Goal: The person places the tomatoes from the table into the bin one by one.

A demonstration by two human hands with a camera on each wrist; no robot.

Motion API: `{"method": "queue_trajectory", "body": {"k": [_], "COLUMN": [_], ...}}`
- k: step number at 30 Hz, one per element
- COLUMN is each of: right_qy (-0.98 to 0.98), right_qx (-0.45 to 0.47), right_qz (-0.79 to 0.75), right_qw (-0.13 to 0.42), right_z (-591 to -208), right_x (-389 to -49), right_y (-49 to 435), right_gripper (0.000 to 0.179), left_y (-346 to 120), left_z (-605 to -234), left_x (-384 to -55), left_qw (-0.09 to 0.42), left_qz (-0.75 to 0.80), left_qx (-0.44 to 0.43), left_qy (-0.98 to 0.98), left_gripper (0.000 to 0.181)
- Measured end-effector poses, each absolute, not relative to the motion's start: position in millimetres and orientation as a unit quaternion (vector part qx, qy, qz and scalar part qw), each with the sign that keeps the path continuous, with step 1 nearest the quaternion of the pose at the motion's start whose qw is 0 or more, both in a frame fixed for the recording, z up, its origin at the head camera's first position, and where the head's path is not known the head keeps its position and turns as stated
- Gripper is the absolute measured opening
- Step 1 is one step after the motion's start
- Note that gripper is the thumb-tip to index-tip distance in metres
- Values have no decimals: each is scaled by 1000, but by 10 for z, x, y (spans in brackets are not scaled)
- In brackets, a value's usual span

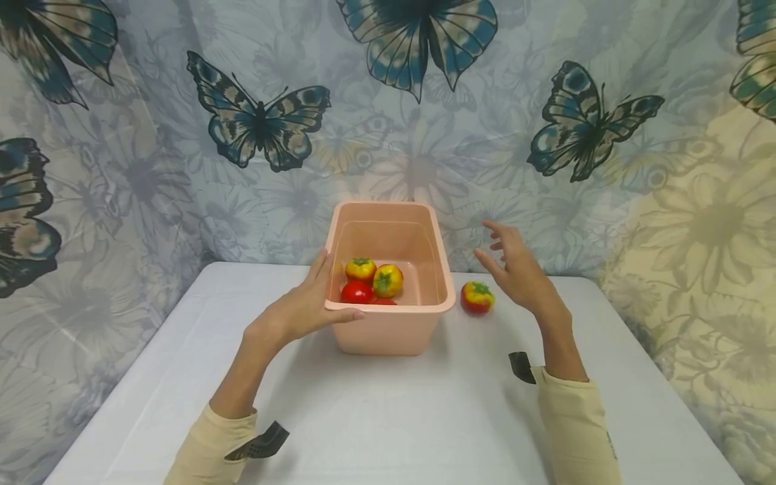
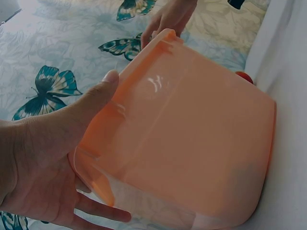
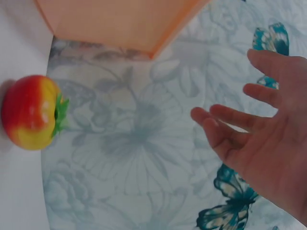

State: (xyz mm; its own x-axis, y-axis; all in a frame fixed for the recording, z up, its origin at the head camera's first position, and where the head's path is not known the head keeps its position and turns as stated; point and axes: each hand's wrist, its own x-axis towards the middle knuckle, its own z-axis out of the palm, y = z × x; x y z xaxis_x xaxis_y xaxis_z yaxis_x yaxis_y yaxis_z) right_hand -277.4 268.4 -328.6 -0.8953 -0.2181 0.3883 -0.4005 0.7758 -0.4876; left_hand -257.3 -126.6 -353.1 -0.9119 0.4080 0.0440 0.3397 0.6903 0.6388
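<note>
A peach-coloured plastic bin (image 1: 388, 330) stands on the white table. My left hand (image 1: 297, 306) grips its near left corner, thumb along the front rim and fingers against the left side, as the left wrist view also shows. Inside lie two red-and-yellow tomato-like fruits (image 1: 388, 280) with green tops, a red one (image 1: 357, 292) and part of another red one beside it. Another red-and-yellow tomato-like fruit (image 3: 32, 112) rests on the table to the right of the bin. My right hand (image 1: 523, 273) hovers above and right of that fruit, holding nothing, its fingers spread and slightly bent.
The white table (image 1: 376, 417) ends at the back against a wall cloth (image 1: 291, 202) printed with flowers and butterflies. More cloth hangs at both sides. A black strap end (image 1: 267, 441) sticks out from the left sleeve, and another (image 1: 521, 367) from the right.
</note>
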Motion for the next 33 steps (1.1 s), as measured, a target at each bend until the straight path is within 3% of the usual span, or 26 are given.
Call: {"method": "queue_trajectory", "body": {"k": [21, 33], "right_qy": [-966, -965], "right_qx": [109, 89], "right_qz": [232, 229], "right_qw": [-33, -87], "right_z": [-3544, -3762], "right_x": [-3020, -3137], "right_y": [2927, 2984], "right_gripper": [80, 87], "left_y": [-1272, -1271], "left_z": [-3507, -3521], "left_x": [-2569, -2563], "left_qw": [69, 72], "left_qz": [324, 322], "left_qx": [181, 177], "left_qy": [926, 927], "left_gripper": [138, 137]}}
